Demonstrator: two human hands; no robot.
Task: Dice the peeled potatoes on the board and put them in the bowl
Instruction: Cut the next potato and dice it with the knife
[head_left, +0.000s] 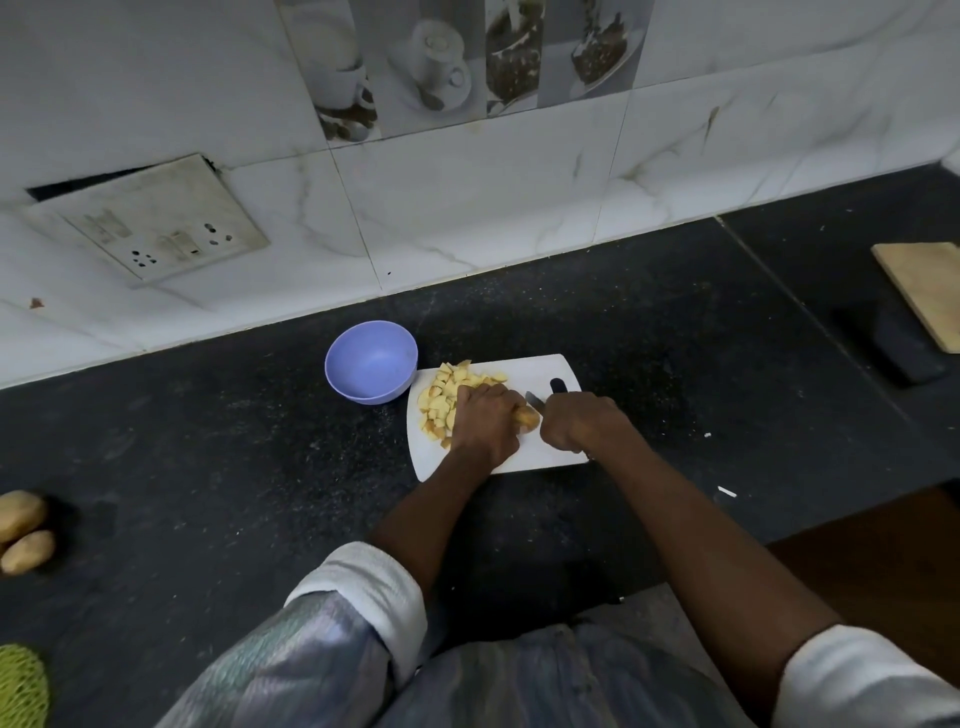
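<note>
While the left hand (485, 421) curls its fingers over a potato piece (527, 417) and pins it to the white cutting board (524, 374), the right hand (576, 422) is clenched around the handle of a knife (534, 401), whose blade pokes out between the two hands just beside the potato piece. A heap of pale yellow diced potato (445, 397) lies on the left part of the board, partly under the left hand. The lilac bowl (371, 361) stands on the dark tabletop (234, 441), touching or nearly touching the board's far left corner, and nothing shows inside it. Two unpeeled potatoes (23, 532) rest well apart at the left edge of the tabletop, with a green mesh bag (21, 686) nearer the person. A wooden board (924, 291) lies far off to the right.
</note>
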